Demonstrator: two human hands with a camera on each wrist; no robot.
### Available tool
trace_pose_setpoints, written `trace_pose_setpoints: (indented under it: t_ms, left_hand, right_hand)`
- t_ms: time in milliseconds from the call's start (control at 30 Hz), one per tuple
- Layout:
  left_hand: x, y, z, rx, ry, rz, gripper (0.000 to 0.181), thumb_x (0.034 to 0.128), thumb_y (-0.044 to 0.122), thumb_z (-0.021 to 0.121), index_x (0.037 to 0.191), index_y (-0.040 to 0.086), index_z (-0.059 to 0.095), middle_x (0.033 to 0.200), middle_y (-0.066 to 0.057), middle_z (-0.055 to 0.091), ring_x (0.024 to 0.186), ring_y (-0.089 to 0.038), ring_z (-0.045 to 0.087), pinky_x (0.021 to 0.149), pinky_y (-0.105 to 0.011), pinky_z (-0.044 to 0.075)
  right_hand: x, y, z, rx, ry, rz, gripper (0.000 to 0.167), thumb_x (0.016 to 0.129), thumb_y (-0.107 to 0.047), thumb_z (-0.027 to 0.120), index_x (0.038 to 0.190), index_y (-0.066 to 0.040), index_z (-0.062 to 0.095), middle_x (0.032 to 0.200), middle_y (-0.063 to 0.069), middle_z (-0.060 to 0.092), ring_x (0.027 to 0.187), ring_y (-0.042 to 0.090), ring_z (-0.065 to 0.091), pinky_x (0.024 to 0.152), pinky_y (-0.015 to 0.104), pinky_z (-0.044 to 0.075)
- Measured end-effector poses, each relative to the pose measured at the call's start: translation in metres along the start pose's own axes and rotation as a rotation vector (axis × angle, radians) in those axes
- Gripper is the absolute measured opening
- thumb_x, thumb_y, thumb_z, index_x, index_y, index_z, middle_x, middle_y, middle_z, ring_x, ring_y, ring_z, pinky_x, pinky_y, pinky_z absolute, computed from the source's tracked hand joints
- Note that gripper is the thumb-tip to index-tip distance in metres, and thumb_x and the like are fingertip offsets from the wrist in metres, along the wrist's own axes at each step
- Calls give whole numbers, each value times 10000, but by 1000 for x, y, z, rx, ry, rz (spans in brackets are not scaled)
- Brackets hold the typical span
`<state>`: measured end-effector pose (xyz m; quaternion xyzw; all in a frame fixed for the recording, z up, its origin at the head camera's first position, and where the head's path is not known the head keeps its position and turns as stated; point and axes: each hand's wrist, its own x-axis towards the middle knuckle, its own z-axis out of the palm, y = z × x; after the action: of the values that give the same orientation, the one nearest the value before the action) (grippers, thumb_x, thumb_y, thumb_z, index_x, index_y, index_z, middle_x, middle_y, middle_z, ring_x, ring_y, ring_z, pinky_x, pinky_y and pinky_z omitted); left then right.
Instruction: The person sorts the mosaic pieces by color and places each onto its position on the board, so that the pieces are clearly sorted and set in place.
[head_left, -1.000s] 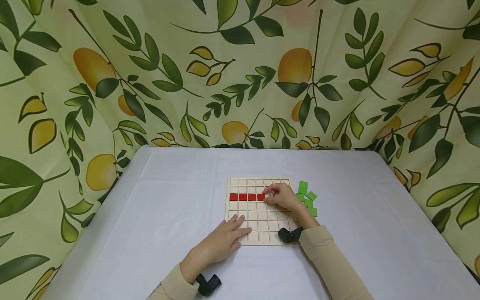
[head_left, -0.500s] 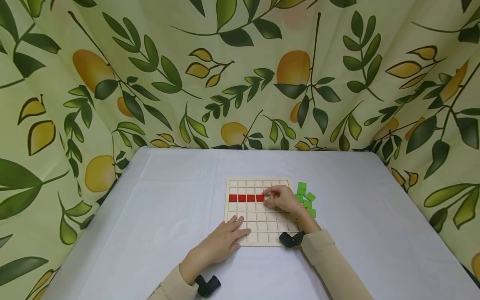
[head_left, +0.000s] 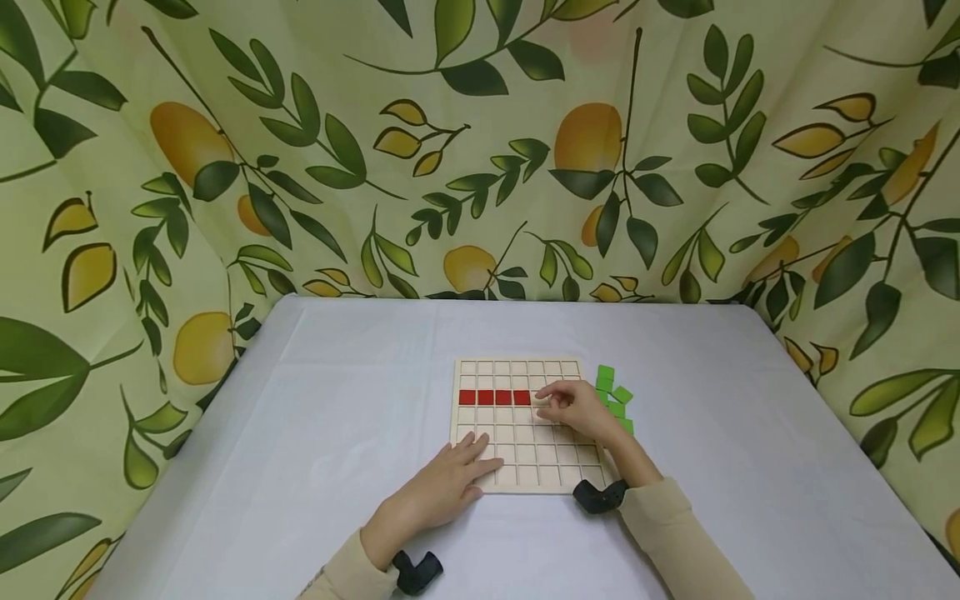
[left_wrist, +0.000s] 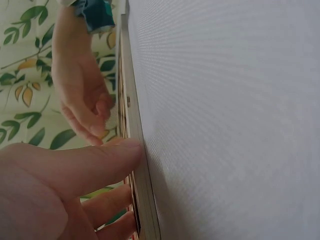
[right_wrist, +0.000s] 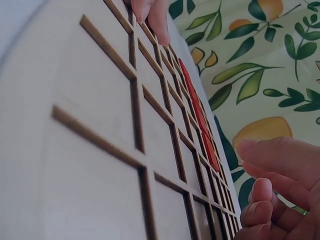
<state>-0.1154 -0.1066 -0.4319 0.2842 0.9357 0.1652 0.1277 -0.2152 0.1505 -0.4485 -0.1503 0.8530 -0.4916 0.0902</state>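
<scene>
Gridded board (head_left: pixel 528 454) lay on table (head_left: pixel 360 375); four red tiles (head_left: pixel 486 397) sat in far left part. Left hand (head_left: pixel 444 482) rested on near left corner; right hand (head_left: pixel 576 408) just right of red tiles — both grips apart. Green tiles (head_left: pixel 617 409) — farther right.

Head camera: elevated, facing forward and down across the desk (head_left: pixel 352 375), farthest off. Wrist cameras: close, low, apparently rolled sideways; left meets the board (head_left: pixel 531 476) edge-on, right obliquely. Both share board and right hand (head_left: pixel 577 408).

Head cam: R hand (head_left: pixel 577 410) hides pt of board (head_left: pixel 527 477) & green tiles (head_left: pixel 606 375); sleeves (head_left: pixel 675 533) cut off btm
</scene>
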Motion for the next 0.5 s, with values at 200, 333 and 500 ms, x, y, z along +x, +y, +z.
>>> trace_pose_setpoints:
  t_ms: [200,333,500]
  left_hand:
    - [-1,0,0,-3,-6,-3,444,958,194,557,1399,231,511,1571,-113,354,1476,-335,306,1161,-561,321]
    - [-2,0,0,-13,-6,-3,446,957,189,558,1400,223,510,1573,-121,347,1478,-338,299,1162,-565,316]
    - [-1,0,-1,-18,3,1,445,958,185,555,1399,223,511,1575,-116,346,1483,-331,293,1164,-567,313]
  right_hand:
    - [-12,3,-5,-8,15,12,254,822,-84,729,1031,53,682,690,-5,522,614,39,437,552,162,385]
    - [-20,5,-9,-30,32,18,243,821,-89,726,1024,40,689,706,-4,539,630,35,458,563,159,410]
    - [-28,6,-16,-8,45,26,264,824,-91,726,1042,50,683,716,7,527,630,29,452,548,161,405]
